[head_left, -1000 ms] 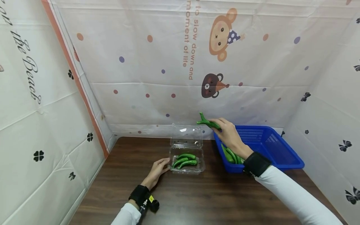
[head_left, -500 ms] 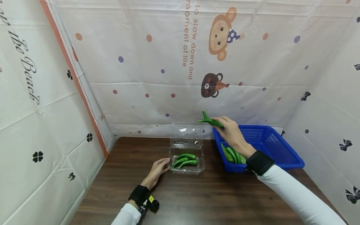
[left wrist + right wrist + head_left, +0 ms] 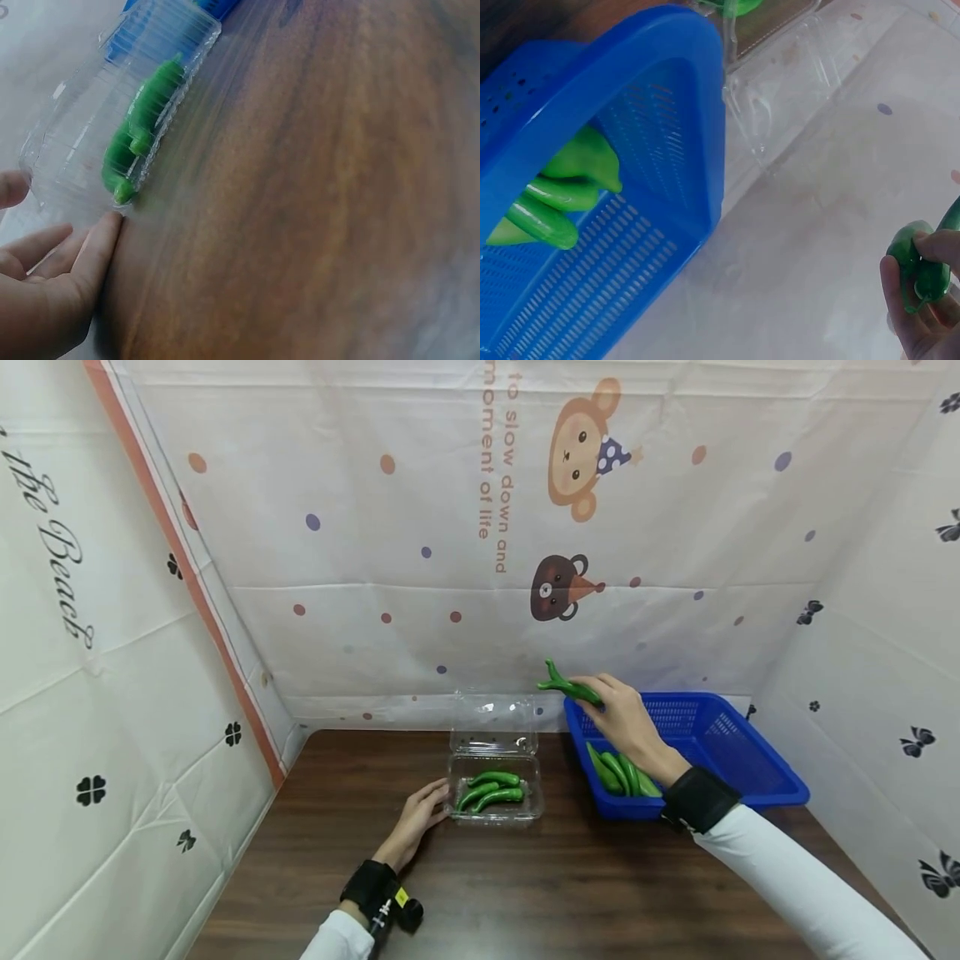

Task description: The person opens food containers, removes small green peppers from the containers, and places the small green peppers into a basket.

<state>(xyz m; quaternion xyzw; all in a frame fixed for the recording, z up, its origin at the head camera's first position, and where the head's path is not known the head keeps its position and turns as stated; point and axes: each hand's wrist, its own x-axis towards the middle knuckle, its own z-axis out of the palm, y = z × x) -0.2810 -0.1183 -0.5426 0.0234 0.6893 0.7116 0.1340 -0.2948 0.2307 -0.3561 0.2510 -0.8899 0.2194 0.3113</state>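
Note:
My right hand [image 3: 617, 718] is raised over the left rim of the blue basket and pinches two green chili peppers [image 3: 573, 689], their tips spreading apart to the left. The right wrist view shows the held peppers [image 3: 919, 266] between thumb and fingers. My left hand [image 3: 416, 818] rests on the table with fairly straight fingers touching the left side of a clear plastic clamshell box [image 3: 531, 806]. Several green chili peppers [image 3: 497, 795] lie in that box, whose lid [image 3: 491, 722] stands up behind. In the left wrist view, my fingertips [image 3: 112, 221] are at the box's near corner.
A blue perforated basket [image 3: 750, 797] stands on the right of the brown table [image 3: 525, 893], holding more green peppers [image 3: 618, 772] at its left end. A printed cloth [image 3: 375, 543] hangs behind, with cloth walls at both sides.
My right hand has shifted slightly to the right with the peppers still in its fingers. The left hand stays at the box, and the head view has turned a little.

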